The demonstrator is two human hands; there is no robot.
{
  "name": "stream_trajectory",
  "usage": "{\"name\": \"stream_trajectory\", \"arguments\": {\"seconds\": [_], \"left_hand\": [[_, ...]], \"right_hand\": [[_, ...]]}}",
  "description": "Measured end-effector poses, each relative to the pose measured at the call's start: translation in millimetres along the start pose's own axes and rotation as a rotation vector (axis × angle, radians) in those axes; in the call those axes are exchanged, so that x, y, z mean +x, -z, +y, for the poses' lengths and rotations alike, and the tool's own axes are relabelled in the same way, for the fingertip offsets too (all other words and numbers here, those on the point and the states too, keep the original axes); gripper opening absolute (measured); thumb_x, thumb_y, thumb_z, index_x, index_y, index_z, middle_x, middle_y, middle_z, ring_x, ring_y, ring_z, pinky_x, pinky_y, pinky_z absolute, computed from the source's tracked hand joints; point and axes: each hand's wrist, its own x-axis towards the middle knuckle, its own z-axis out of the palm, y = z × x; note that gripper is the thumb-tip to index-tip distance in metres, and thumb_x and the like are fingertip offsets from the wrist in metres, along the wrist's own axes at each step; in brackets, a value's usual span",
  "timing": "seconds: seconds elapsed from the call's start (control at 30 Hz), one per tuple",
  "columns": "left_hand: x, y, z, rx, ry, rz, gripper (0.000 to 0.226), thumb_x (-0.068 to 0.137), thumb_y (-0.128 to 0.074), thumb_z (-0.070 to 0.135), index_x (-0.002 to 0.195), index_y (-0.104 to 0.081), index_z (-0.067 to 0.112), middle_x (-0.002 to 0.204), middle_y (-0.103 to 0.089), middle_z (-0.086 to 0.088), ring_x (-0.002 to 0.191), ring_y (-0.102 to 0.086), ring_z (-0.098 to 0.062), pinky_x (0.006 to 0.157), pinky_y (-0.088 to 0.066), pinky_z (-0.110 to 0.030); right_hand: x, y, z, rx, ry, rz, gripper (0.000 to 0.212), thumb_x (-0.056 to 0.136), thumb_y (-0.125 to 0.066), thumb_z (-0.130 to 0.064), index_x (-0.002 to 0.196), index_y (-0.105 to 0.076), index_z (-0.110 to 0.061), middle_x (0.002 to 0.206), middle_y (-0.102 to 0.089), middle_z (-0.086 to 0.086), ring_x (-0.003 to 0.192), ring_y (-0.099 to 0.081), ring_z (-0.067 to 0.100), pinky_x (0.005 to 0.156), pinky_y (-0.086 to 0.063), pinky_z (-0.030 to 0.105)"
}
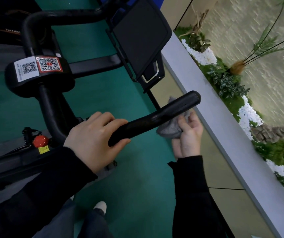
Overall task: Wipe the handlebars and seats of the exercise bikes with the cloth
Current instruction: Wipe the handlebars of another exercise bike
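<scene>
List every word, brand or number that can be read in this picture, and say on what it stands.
"HANBA", the rest hidden: on the dark bike body.
White QR-code sticker on the black centre block: print too small to read.
Red QR-code sticker beside it: no readable words.
Yellow label under the red knob: blurred.

Blk long sleeves (34, 177), dk jeans (93, 224), wht shoe (101, 206)

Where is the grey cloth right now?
In the head view, right of centre: the right hand holds the grey cloth beneath the black handlebar, near its free end.
</scene>
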Motion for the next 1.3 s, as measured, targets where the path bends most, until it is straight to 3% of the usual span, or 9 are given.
{"name": "stream_trajectory", "arguments": {"seconds": [0.13,0.33,0.53,0.63,0.73,0.83,0.93,1.07,1.3], "left_hand": [[0,0,0,-0.006,-0.006,-0.003,0.04,0.081,-0.051,0.052,0.108,-0.065,0.027,0.084,-0.058,0.009,0.077,-0.058,-0.016,0.051,-0.043,-0.024],[1,4,2,-0.009,0.004,-0.015,0.043,0.081,-0.046,0.053,0.108,-0.066,0.026,0.084,-0.058,0.008,0.078,-0.058,-0.018,0.053,-0.044,-0.027],[2,7,4,-0.035,0.013,-0.049,0.04,0.08,-0.052,0.051,0.108,-0.066,0.026,0.084,-0.058,0.007,0.079,-0.058,-0.019,0.053,-0.048,-0.029],[2,6,2,-0.037,0.008,-0.051,0.033,0.08,-0.066,0.046,0.106,-0.066,0.026,0.083,-0.058,0.007,0.077,-0.058,-0.02,0.053,-0.045,-0.027],[2,6,1,-0.051,0.011,-0.058,0.036,0.076,-0.065,0.047,0.106,-0.066,0.026,0.083,-0.058,0.007,0.077,-0.058,-0.02,0.052,-0.045,-0.028],[2,7,1,-0.056,0.014,-0.061,0.036,0.076,-0.064,0.047,0.105,-0.067,0.026,0.083,-0.058,0.007,0.076,-0.058,-0.02,0.051,-0.045,-0.027],[3,7,1,-0.062,0.012,-0.057,0.035,0.075,-0.066,0.046,0.104,-0.067,0.025,0.082,-0.059,0.005,0.075,-0.058,-0.02,0.05,-0.045,-0.029],[3,9,1,-0.066,0.016,-0.072,0.036,0.075,-0.065,0.046,0.104,-0.068,0.024,0.082,-0.059,0.005,0.075,-0.057,-0.021,0.051,-0.045,-0.029],[4,10,2,-0.076,0.008,-0.071,0.036,0.073,-0.068,0.043,0.102,-0.068,0.022,0.08,-0.059,0.002,0.074,-0.058,-0.024,0.05,-0.043,-0.031]], "right_hand": [[8,3,-7,-0.01,0.036,0.069,0.033,0.092,-0.042,0.011,0.124,-0.05,0.005,0.112,-0.066,0.014,0.103,-0.064,0.024,0.089,-0.054,0.036],[-13,-2,4,-0.116,0.005,0.133,0.025,0.092,-0.046,0.009,0.109,-0.059,-0.004,0.105,-0.069,0.01,0.099,-0.066,0.022,0.088,-0.055,0.035],[-19,-16,-5,-0.372,0.398,0.475,0.023,0.091,-0.054,0.005,0.101,-0.058,-0.015,0.1,-0.063,0.003,0.089,-0.066,0.003,0.076,-0.054,0.018],[-18,-19,-15,-0.727,0.705,0.542,0.019,0.086,-0.058,0.001,0.102,-0.061,-0.007,0.104,-0.061,0.017,0.1,-0.06,0.019,0.09,-0.05,0.027],[-9,-22,-20,-1.082,0.945,0.443,0.017,0.082,-0.061,0.007,0.098,-0.066,0.006,0.102,-0.06,0.026,0.102,-0.054,0.024,0.096,-0.042,0.02],[-17,-30,-6,-1.272,1.005,0.319,0.018,0.079,-0.063,0.013,0.096,-0.067,0.009,0.1,-0.062,0.023,0.1,-0.051,0.027,0.092,-0.043,0.027],[-17,-24,-7,-1.383,1.055,0.198,0.022,0.075,-0.063,0.018,0.095,-0.068,0.008,0.097,-0.064,0.021,0.097,-0.05,0.027,0.088,-0.043,0.032],[-7,-27,-25,-1.4,1.064,0.24,0.022,0.077,-0.059,0.015,0.095,-0.068,0.006,0.096,-0.063,0.021,0.096,-0.049,0.027,0.089,-0.04,0.028],[10,-32,-73,-1.778,0.942,-0.318,0.016,0.09,-0.055,-0.002,0.099,-0.067,0.001,0.1,-0.064,0.015,0.096,-0.052,0.031,0.079,-0.034,0.036]]}}
